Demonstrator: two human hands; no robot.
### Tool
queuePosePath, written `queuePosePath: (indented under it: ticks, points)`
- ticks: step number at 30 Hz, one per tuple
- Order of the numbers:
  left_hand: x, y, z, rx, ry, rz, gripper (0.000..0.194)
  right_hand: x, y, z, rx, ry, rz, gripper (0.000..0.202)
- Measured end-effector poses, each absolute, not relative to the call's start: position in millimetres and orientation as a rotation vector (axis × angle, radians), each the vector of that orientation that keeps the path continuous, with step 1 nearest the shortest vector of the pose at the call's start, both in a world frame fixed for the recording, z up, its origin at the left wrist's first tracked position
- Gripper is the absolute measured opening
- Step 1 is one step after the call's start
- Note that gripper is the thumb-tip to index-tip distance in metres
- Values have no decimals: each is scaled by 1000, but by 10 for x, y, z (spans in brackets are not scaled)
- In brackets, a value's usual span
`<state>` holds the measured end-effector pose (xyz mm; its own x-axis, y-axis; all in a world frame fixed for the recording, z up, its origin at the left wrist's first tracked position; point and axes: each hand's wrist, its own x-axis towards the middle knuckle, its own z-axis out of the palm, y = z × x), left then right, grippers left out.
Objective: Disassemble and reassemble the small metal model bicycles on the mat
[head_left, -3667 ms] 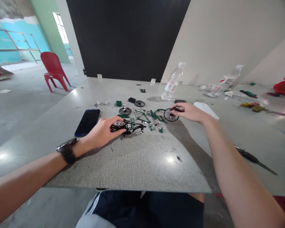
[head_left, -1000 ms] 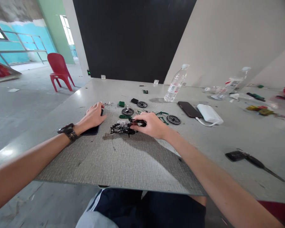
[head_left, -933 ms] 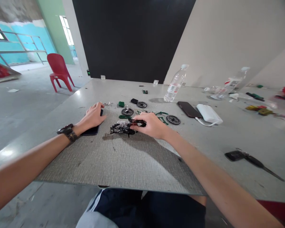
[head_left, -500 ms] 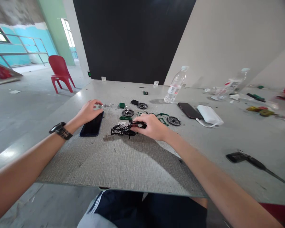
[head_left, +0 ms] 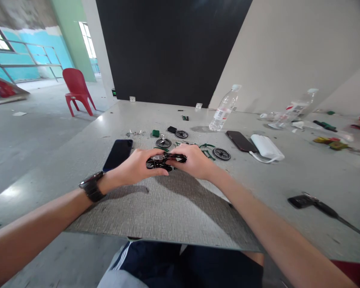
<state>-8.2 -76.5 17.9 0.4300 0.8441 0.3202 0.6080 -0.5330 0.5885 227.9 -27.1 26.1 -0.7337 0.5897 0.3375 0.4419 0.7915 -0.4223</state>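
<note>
Model bicycle (head_left: 159, 161): a black miniature, held in two hands over a gray tabletop (head_left: 168, 208), marks the center of the clock, with 12 o'clock straight ahead of the wearer.
Left hand (head_left: 138, 163): reaching in from 9 o'clock, it grasps the bicycle's rear, thumb on the near side.
Right hand (head_left: 195, 160): from 3 o'clock, it pinches the opposite end, probably by the front frame, though the grip itself hides the exact spot.
Watch (head_left: 91, 187): a dark band circles the left wrist at 8 o'clock.
Phone (head_left: 118, 155): it lies flat at 9 o'clock, screen dark, near the left hand.
Wheels: a wheel with a silver fork (head_left: 163, 143) lies at 12 o'clock, a second wheel (head_left: 181, 134) at 1, a third wheel (head_left: 221, 154) at 3.
Boxes: a small green box (head_left: 155, 133) and a black box (head_left: 172, 129) rest near 12 o'clock, the black one touching or just beside the second wheel.
Green parts (head_left: 207, 145): loose bicycle pieces spread between 1 and 3 o'clock.
Bottle (head_left: 223, 112): clear, white-capped, it stands at 2 o'clock.
Black fob (head_left: 301, 201): well apart, at 4 o'clock.
Red chair (head_left: 78, 90): on the floor beyond, at 10 o'clock.
</note>
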Motion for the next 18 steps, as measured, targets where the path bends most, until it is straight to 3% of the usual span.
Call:
queuePosePath:
  ticks: [7, 12, 18]
  points:
    - [-48, -771, 92, 2276, 1277, 862, 36, 2289, -248, 276, -848, -2460, 466, 22]
    - [-471, -552, 294, 2442, 1080, 665, 74, 2317, -237, 281, -886, -2482, 421, 20]
    - [-1374, -152, 292, 2517, 1402, 252, 93, 2307, -261, 298, -887, -2484, 428, 19]
